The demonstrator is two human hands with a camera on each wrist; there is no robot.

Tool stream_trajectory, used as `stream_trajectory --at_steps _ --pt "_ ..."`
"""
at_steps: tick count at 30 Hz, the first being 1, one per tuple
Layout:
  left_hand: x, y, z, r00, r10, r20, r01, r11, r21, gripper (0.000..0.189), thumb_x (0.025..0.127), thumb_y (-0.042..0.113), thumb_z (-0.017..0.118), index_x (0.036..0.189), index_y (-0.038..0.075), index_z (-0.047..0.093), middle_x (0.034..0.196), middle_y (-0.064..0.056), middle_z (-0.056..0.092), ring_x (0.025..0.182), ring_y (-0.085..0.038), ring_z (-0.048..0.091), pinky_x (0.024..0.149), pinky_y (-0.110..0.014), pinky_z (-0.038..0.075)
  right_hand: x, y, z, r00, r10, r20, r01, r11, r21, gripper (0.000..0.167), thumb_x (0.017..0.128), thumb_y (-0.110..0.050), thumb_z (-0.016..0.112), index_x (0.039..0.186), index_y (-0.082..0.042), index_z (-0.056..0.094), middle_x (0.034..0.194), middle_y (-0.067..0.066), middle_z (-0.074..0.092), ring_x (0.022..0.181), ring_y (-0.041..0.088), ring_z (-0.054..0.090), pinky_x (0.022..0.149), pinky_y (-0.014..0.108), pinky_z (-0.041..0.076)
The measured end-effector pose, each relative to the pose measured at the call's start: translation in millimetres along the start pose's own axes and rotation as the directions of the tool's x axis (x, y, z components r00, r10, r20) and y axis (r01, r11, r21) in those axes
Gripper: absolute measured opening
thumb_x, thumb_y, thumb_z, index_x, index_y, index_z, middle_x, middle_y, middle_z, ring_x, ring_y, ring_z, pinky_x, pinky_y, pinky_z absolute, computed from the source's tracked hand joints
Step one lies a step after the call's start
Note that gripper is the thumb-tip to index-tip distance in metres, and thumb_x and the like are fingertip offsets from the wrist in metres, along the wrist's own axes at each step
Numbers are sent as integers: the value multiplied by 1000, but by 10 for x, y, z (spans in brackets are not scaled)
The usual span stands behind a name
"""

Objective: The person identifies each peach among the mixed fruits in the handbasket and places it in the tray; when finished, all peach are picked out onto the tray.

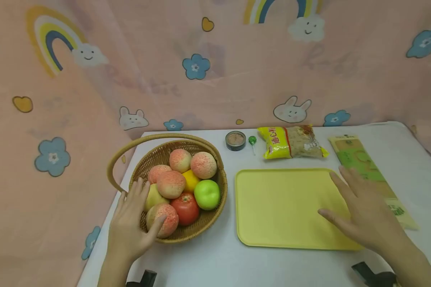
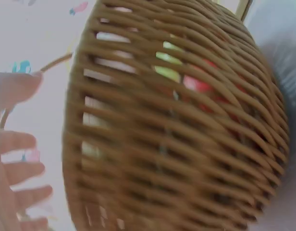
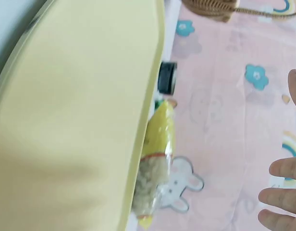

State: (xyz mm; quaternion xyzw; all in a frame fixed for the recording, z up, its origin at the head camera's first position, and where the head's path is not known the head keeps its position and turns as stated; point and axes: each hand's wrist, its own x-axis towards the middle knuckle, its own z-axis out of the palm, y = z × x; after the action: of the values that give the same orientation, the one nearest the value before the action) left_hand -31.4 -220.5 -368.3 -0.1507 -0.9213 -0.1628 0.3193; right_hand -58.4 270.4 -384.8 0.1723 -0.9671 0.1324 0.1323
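A wicker basket (image 1: 215,215) with an arched handle stands on the left of the white table, its weave filling most of the left wrist view. In it lie several peaches (image 1: 170,184), a red tomato (image 1: 185,209), a green apple (image 1: 207,194) and a yellow fruit (image 1: 191,181). My left hand (image 1: 131,223) hovers with spread fingers over the basket's left rim, holding nothing. My right hand (image 1: 366,211) is spread above the right part of a yellow tray (image 1: 283,207), with nothing between its fingers. In the right wrist view the tray surface (image 3: 80,106) appears bare.
Along the back of the table are a small round tin (image 1: 235,140), a green lollipop (image 1: 252,140) and a yellow-ended clear food bag (image 1: 292,142). A flat green-and-beige packet (image 1: 362,163) lies beyond the right hand. A pink patterned cloth (image 1: 147,59) hangs behind.
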Motion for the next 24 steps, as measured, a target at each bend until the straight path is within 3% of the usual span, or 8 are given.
stream_trajectory --at_steps 2,5,8,12,16,19,21,24 --pt "-79 -55 -11 994 14 -104 -23 996 -86 69 93 55 46 136 1 50 138 -20 51 133 -27 45 116 -37 27 48 -96 16 999 -37 -6 37 998 51 91 79 -49 70 148 -6 30 155 20 23 146 36 11 117 57 5" --pt "-186 -149 -26 969 -2 -246 -47 980 -193 65 91 48 55 126 -6 57 131 -25 55 131 -20 48 113 -26 30 129 -254 37 997 -80 -6 81 990 117 89 80 -46 72 149 -8 29 155 16 25 147 31 12 117 55 10" --pt "-272 -262 -35 945 -45 -325 -45 964 -263 62 90 43 61 121 -11 58 127 -29 55 128 -18 50 109 -22 36 220 -426 38 994 -101 34 93 979 183 87 81 -43 72 150 -11 28 156 15 25 146 31 16 117 53 15" --pt "-364 -430 -33 936 -128 -327 32 958 -284 58 87 34 66 122 -11 57 129 -29 54 128 -14 50 106 -17 37 361 -660 14 987 -135 86 109 962 250 85 82 -41 72 150 -14 28 156 10 26 143 32 24 110 58 28" --pt "-385 -604 -13 948 -221 -228 136 931 -338 54 78 8 71 127 -7 55 133 -18 55 129 -6 47 106 -14 35 523 -876 -11 975 -214 58 189 939 286 84 80 -39 74 149 -17 32 155 5 29 140 29 32 99 58 39" --pt "-334 -729 16 963 -242 -116 160 864 -478 57 73 -11 66 129 -7 53 135 -9 56 128 -4 48 105 -15 36 639 -1025 -27 957 -289 7 274 914 299 82 79 -37 76 147 -17 35 154 3 33 138 25 35 100 54 42" --pt "-286 -803 40 974 -219 -52 146 793 -592 57 74 -18 62 130 -11 50 136 -5 55 127 -7 49 105 -17 38 718 -1118 -35 941 -338 -25 329 892 311 81 79 -37 76 147 -16 37 152 2 35 138 24 36 101 51 42" --pt "-225 -910 83 988 -153 8 108 665 -739 54 76 -23 56 128 -18 46 138 -4 53 130 -12 48 105 -20 39 844 -1258 -42 908 -413 -63 410 848 336 78 81 -38 74 146 -14 38 150 3 38 138 23 36 103 49 40"
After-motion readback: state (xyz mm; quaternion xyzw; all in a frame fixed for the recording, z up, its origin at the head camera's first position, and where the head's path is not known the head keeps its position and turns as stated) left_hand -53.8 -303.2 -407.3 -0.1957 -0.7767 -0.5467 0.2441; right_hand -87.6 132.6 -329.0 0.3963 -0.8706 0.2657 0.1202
